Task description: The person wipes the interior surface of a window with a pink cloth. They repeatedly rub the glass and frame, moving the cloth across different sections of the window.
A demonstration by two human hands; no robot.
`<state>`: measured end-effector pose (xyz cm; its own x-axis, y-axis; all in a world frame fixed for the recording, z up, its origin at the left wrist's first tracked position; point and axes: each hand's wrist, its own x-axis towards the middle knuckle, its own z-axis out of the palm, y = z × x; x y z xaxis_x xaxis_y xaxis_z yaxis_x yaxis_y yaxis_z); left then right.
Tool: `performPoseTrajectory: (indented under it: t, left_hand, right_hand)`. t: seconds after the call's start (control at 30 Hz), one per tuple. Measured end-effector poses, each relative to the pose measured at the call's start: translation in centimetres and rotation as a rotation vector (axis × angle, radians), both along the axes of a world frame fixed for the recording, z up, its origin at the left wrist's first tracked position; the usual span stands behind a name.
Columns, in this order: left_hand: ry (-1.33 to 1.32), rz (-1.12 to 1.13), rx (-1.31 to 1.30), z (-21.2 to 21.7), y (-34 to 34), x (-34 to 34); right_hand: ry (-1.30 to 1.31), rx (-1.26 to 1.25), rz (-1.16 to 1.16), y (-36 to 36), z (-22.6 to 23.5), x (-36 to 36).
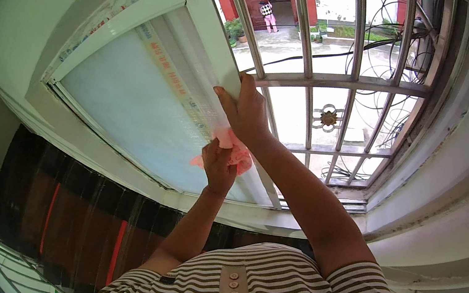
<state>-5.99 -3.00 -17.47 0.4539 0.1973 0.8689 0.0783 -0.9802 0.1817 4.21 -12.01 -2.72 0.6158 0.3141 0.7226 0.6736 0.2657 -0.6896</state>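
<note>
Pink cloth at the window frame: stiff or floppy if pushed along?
Probably floppy: the pink cloth bunches in folds under the left hand. Likely light, since a corner hangs free. It may crumple rather than slide; the right hand steadies the white sash edge.

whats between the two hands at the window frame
In the head view, a pink cloth lies between them: the left hand presses it from below, while the right hand grips the white sash edge just above.

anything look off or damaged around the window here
Mostly no. One oddity: tape or film strips still cling to the white sash frame, printed and wrinkled along the edges. The left hand holds a pink cloth against the sash edge; the right hand grips that edge. The grille looks intact.
</note>
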Motion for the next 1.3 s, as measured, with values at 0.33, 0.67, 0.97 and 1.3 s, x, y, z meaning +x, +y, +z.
performPoseTrajectory:
  t: [0.33,0.67,0.97,1.3]
  left_hand:
    - [0.095,-0.015,0.080,5.5,4.1,-2.3]
    - [-0.419,0.098,0.131,21.8,3.7,1.0]
    - [-0.421,0.139,0.218,23.4,2.0,3.3]
    - [-0.324,0.103,0.259,17.8,0.4,3.1]
  right_hand:
    - [-0.041,0.055,-0.076,0.1,-0.3,0.1]
    - [0.014,0.054,-0.021,-0.1,-0.1,0.0]
    - [-0.001,0.027,-0.037,-0.3,0.2,-0.3]
    - [-0.068,0.062,0.012,-0.2,-0.5,0.3]
